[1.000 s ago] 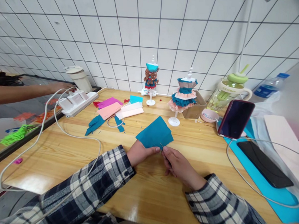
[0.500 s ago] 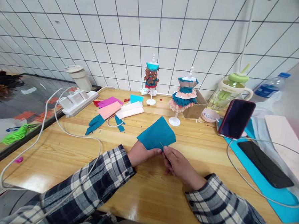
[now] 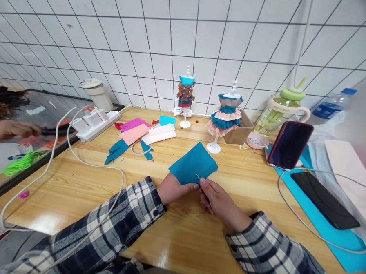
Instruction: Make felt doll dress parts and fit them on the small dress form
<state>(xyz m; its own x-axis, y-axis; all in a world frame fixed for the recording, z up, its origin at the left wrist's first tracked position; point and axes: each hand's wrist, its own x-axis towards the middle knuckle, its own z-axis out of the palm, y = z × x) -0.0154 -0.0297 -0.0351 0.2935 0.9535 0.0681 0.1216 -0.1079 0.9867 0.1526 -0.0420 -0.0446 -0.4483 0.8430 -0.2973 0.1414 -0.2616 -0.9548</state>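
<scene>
My left hand (image 3: 177,189) is closed on a folded teal sheet of crepe paper or cloth (image 3: 192,162), its thumb over the lower edge and the other fingers hidden beneath. Close beside it, my right hand (image 3: 218,200) pinches a thin, needle-like piece of metal (image 3: 197,176); its tip lies over the sheet, and the rest is hidden by my fingers. Behind the sheet stands a small white dress form (image 3: 213,147) in a ruffled teal and peach dress (image 3: 225,118). Another form (image 3: 185,124) wears a teal, brown and red outfit (image 3: 185,92).
Teal, peach and magenta scraps (image 3: 136,124) lie left of centre. A power strip (image 3: 94,126) and its white cable are at left, where another person's hand (image 3: 13,130) holds a dark tool. Phones (image 3: 323,199), a pink bowl (image 3: 257,141) and a jug (image 3: 278,113) stand at right.
Another person's hand with a dark tool has come in at the left. The teal sheet's right edge has shifted slightly outward; my hands have hardly moved.
</scene>
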